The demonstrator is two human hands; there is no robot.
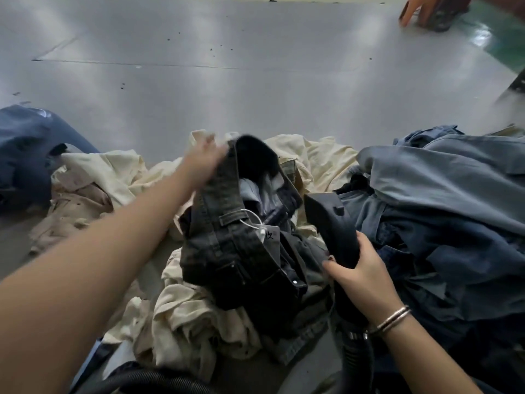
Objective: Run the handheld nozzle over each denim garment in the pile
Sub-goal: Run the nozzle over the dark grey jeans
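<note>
A dark grey pair of jeans [235, 245] with a white tag lies on top of the pile at the centre, its waistband lifted. My left hand [203, 163] grips the far edge of that waistband; the hand is blurred. My right hand [359, 273] holds the black handheld nozzle [331, 223] by its neck, its wide mouth pointing up and away, just right of the jeans' open waist. A ribbed black hose [159, 381] runs from the nozzle along the bottom edge.
Cream garments [199, 314] lie under and around the jeans. Blue denim is heaped on the right [443, 211] and at the far left [25, 149]. The grey table [227, 81] stretches beyond. Another person's hand [412, 9] rests at the top right corner.
</note>
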